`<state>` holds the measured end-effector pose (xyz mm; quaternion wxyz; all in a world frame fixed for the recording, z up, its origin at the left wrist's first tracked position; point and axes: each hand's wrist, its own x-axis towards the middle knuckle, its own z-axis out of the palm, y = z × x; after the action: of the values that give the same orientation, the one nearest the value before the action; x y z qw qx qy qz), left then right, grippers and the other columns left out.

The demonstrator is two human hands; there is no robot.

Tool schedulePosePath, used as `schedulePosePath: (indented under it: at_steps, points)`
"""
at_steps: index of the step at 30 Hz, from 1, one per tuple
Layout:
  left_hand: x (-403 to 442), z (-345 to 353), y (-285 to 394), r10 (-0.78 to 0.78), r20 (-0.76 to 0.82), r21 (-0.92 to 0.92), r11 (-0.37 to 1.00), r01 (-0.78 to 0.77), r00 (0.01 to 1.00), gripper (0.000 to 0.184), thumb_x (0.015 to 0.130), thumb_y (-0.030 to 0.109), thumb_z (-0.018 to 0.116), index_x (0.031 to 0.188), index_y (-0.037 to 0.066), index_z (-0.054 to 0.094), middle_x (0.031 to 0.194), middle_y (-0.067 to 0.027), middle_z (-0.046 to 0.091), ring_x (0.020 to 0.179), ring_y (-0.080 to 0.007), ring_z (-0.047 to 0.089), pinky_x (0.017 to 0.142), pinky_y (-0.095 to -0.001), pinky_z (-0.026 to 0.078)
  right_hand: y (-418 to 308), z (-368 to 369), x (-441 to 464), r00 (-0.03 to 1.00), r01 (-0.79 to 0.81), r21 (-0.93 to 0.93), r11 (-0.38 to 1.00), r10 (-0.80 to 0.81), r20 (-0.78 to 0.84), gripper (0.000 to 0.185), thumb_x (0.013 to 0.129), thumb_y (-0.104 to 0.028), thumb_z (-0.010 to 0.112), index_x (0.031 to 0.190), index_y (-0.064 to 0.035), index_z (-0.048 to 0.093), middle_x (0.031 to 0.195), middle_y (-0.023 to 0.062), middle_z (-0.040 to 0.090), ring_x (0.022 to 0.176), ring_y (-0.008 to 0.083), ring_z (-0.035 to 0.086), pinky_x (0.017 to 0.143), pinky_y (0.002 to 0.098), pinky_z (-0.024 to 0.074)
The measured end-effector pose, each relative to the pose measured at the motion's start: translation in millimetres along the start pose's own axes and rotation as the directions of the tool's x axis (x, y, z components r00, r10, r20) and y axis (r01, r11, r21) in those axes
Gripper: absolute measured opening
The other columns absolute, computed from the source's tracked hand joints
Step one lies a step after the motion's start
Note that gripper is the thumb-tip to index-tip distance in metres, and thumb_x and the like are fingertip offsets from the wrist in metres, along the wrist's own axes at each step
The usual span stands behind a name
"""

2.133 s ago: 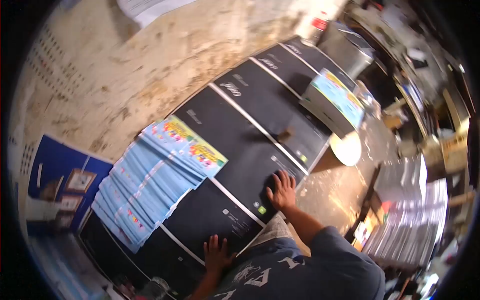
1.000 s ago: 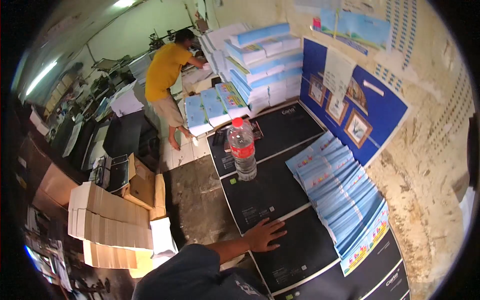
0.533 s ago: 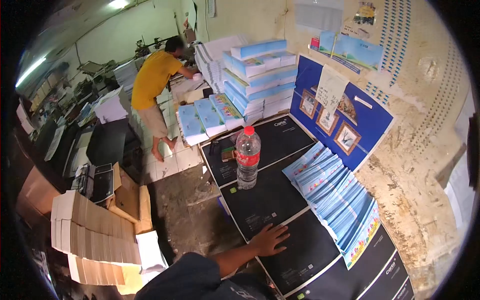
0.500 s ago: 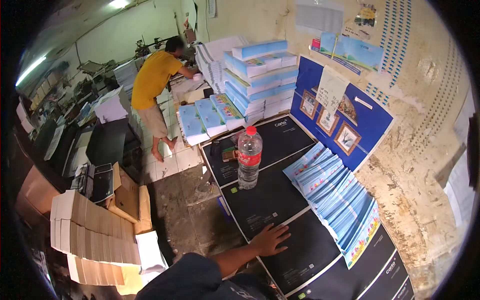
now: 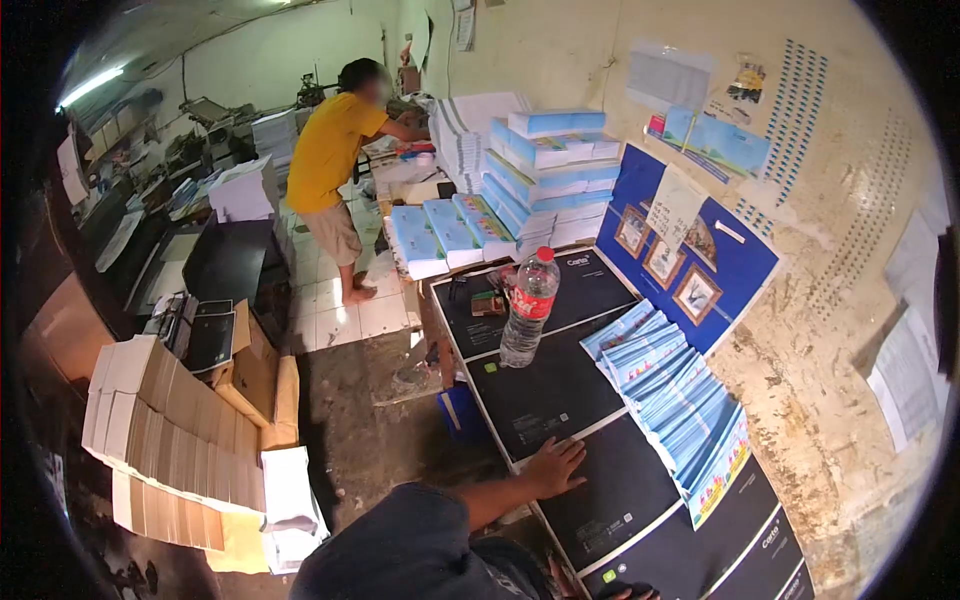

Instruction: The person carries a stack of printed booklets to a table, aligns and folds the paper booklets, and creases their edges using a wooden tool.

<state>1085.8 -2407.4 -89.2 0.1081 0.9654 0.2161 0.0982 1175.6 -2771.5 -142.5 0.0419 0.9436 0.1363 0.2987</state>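
My left hand lies flat with its fingers spread on a black Carta carton, holding nothing. Only a sliver of my right hand shows at the bottom edge, over the black surface; its grip is hidden. Beyond the left hand stands a clear plastic bottle with a red cap and red label. To the right, a fanned row of blue printed booklets rests on the black cartons. A small pack lies beside the bottle.
Stacks of blue-covered books rise at the far end by a blue picture board. A person in a yellow shirt bends over a back table. Brown paper stacks and an open cardboard box stand at left.
The camera view has turned, shifting the far bottle and books rightward in frame. My left hand stays flat on the carton. Some of my right hand's fingers now show at the bottom edge.
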Motion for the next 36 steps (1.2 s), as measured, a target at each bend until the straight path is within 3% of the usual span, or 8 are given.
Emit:
schedulePosePath:
  at_steps: [10, 12, 17, 18, 25, 27, 30, 36]
  points:
    - [-54, 14, 109, -0.091, 0.255, 0.166, 0.985, 0.049, 0.963, 0.098, 0.097, 0.069, 0.035, 0.153, -0.011, 0.024, 0.162, -0.0319, 0.014, 0.151, -0.044, 0.013, 0.122, -0.0565, 0.011, 0, 1, 1, 0.999, -0.014, -0.056, 0.998, 0.016, 0.042, 0.061, 0.094, -0.058, 0.054, 0.138, -0.0149, 0.054, 0.151, 0.0118, 0.048, 0.136, 0.0415, 0.044, 0.095, 0.0673, 0.0385]
    - [-52, 15, 106, -0.05, 0.237, 0.162, 0.987, 0.011, 0.97, 0.1, 0.095, 0.069, 0.042, 0.15, -0.013, 0.026, 0.159, -0.035, 0.018, 0.15, -0.0455, 0.017, 0.121, -0.0566, 0.014, -6, -54, 33, 0.789, -0.279, 0.116, 0.953, 0.159, 0.593, 0.067, 0.1, -0.048, 0.046, 0.152, -0.0062, 0.038, 0.162, 0.0179, 0.028, 0.15, 0.0403, 0.02, 0.118, 0.0626, 0.0147]
    - [-61, 46, 72, 0.292, -0.162, -0.032, 0.953, -0.3, 0.943, 0.091, 0.079, 0.055, 0.075, 0.133, -0.013, 0.049, 0.141, -0.0347, 0.045, 0.135, -0.0476, 0.04, 0.112, -0.057, 0.032, -4, -29, 23, 0.845, -0.333, 0.317, 0.888, 0.132, 0.518, 0.067, 0.091, -0.041, 0.063, 0.147, -0.01, 0.043, 0.159, 0.0154, 0.032, 0.148, 0.0437, 0.021, 0.113, 0.0712, 0.0124]
    - [-56, 11, 84, 0.222, 0.108, -0.162, 0.966, -0.203, 0.969, 0.082, 0.078, 0.048, 0.077, 0.13, -0.01, 0.053, 0.146, -0.0338, 0.041, 0.137, -0.0481, 0.037, 0.113, -0.0561, 0.031, 0, 8, -5, 0.932, -0.19, 0.299, 0.935, 0.076, 0.355, 0.068, 0.09, -0.044, 0.063, 0.147, -0.0107, 0.044, 0.159, 0.0145, 0.032, 0.149, 0.0441, 0.018, 0.114, 0.0719, 0.0095]
    - [-115, -2, -5, 0.274, 0.076, -0.373, 0.899, -0.228, 0.959, 0.043, 0.1, 0.03, 0.055, 0.13, 0.0, 0.06, 0.137, -0.0253, 0.057, 0.128, -0.0433, 0.052, 0.109, -0.049, 0.039, 90, -90, -59, 0.941, -0.338, 0.785, 0.52, 0.186, 0.282, 0.049, 0.09, -0.033, 0.068, 0.127, -0.0025, 0.057, 0.124, 0.0209, 0.06, 0.119, 0.04, 0.055, 0.103, 0.047, 0.0439]
    - [-138, 5, -18, 0.111, 0.117, -0.344, 0.937, -0.065, 0.987, 0.044, 0.1, 0.032, 0.053, 0.13, 0.0, 0.06, 0.137, -0.0252, 0.057, 0.127, -0.0429, 0.052, 0.109, -0.0483, 0.039, 101, -66, -132, 0.672, -0.74, 0.546, 0.393, 0.46, 0.58, 0.056, 0.088, -0.04, 0.072, 0.128, -0.0029, 0.058, 0.121, 0.021, 0.06, 0.114, 0.0387, 0.058, 0.099, 0.043, 0.0463]
    - [-165, 35, -35, -0.033, 0.351, -0.397, 0.9, 0.18, 0.936, 0.046, 0.101, 0.034, 0.051, 0.131, 0.0, 0.059, 0.136, -0.0251, 0.057, 0.126, -0.0422, 0.053, 0.109, -0.0474, 0.039, 105, -70, -169, 0.017, -0.98, 0.041, -0.195, 0.12, 0.993, 0.077, 0.095, -0.056, 0.057, 0.148, -0.0018, 0.041, 0.152, 0.0251, 0.041, 0.138, 0.0367, 0.044, 0.114, 0.0395, 0.0352]
    - [-217, 102, -36, -0.084, 0.646, -0.407, 0.803, 0.436, 0.758, 0.049, 0.103, 0.038, 0.046, 0.131, 0.0, 0.059, 0.134, -0.0248, 0.058, 0.124, -0.0408, 0.054, 0.108, -0.0454, 0.039, 49, -43, -122, 0.131, -0.96, 0.098, -0.264, -0.11, 0.985, 0.069, 0.096, -0.053, 0.057, 0.141, -0.0013, 0.045, 0.143, 0.0238, 0.045, 0.131, 0.0345, 0.047, 0.109, 0.0391, 0.0374]
